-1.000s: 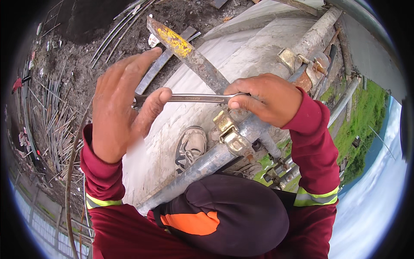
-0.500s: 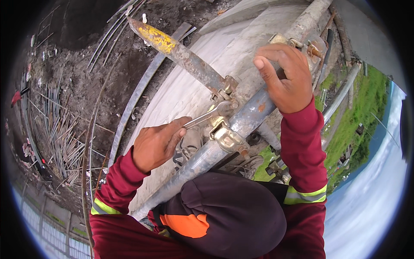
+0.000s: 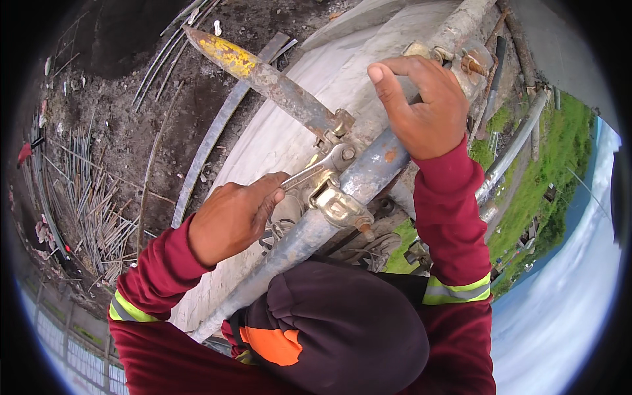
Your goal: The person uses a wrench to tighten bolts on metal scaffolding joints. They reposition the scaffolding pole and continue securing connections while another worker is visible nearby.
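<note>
Tightening step, I think: left hand [image 3: 230, 220] clamped on spanner [image 3: 320, 168], head on coupler [image 3: 339, 205] bolt at the tube joint. Right hand [image 3: 426, 108] grips scaffold tube [image 3: 368, 174] above. Next needs a firm swing.

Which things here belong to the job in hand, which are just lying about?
In use:
- left hand, holding wrench
- right hand, gripping grey scaffold tube
- brass-coloured clamp
- yellow-tipped rusty tube

Lying about:
- rebar bundle on the ground
- loose flat bar
- pipe by the grass
</note>
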